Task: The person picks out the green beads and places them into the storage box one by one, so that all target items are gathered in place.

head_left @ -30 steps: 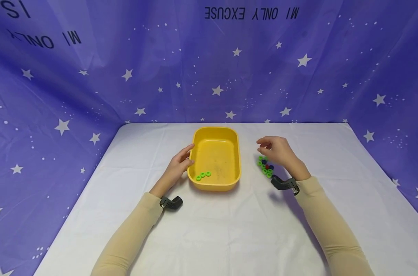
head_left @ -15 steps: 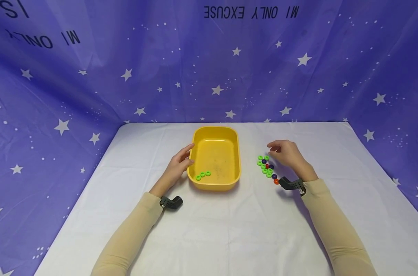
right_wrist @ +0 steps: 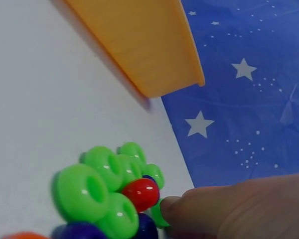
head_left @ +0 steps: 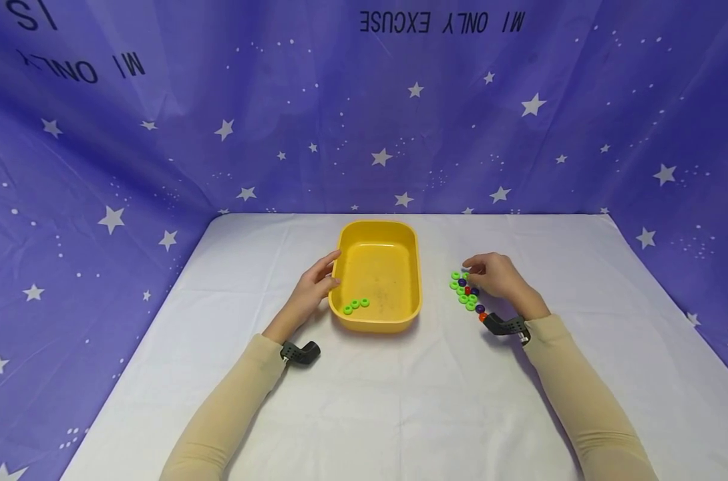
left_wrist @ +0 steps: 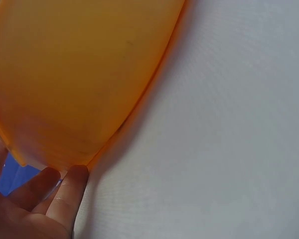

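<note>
My left hand (head_left: 313,284) touches the left side of a yellow tray (head_left: 376,327), its fingertips on the wall near the rim. In the left wrist view, the fingers (left_wrist: 70,194) meet the tray's outer wall (left_wrist: 89,89). To the tray's right, ring-shaped green beads (head_left: 463,299) lie in a cluster with dark blue ones and a red bead (right_wrist: 141,194). My right hand (head_left: 496,275) is low over the cluster's far end, thumb and fingertips around a green bead (head_left: 465,274) on the cloth. In the right wrist view, the thumb (right_wrist: 177,209) overlaps a green bead (right_wrist: 159,214).
Inside the tray, green beads (head_left: 355,304) lie in a row at the near left corner. An orange bead (head_left: 483,317) and a dark blue bead (head_left: 480,308) lie under the right wrist camera (head_left: 505,325). A purple star-patterned cloth (head_left: 376,120) hangs behind the white-covered table (head_left: 370,401).
My right hand first drew back to the right from above the beads, then came down toward the far green bead. The left hand and tray stay in place.
</note>
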Motion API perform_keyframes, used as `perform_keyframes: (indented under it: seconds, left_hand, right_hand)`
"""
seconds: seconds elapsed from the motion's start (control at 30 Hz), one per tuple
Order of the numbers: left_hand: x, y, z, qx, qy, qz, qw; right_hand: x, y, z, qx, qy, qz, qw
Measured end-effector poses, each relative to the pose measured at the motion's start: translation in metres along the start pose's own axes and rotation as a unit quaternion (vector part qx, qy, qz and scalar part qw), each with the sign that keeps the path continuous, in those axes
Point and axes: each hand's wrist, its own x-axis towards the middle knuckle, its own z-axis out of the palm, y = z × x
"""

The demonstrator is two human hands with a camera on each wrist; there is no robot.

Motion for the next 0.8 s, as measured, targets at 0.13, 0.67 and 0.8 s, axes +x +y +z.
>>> perform_keyframes:
  seconds: [0.13, 0.67, 0.8]
  left_hand:
    - [-0.0002, 0.0011, 0.0003, 0.003, 0.001, 0.005, 1.0000]
    - [-0.0011, 0.0015, 0.0005, -0.005, 0.001, 0.000, 1.0000]
    - [-0.0016, 0.0022, 0.0004, -0.007, 0.000, -0.001, 1.0000]
  right_hand:
    - [0.0003, -0.0008, 0.0021, -0.008, 0.000, -0.004, 1.0000]
    - [0.0005, -0.0029, 0.0056, -0.016, -0.014, 0.018, 0.9996]
    - [0.0007, -0.0036, 0.0055, -0.019, -0.017, 0.020, 0.9995]
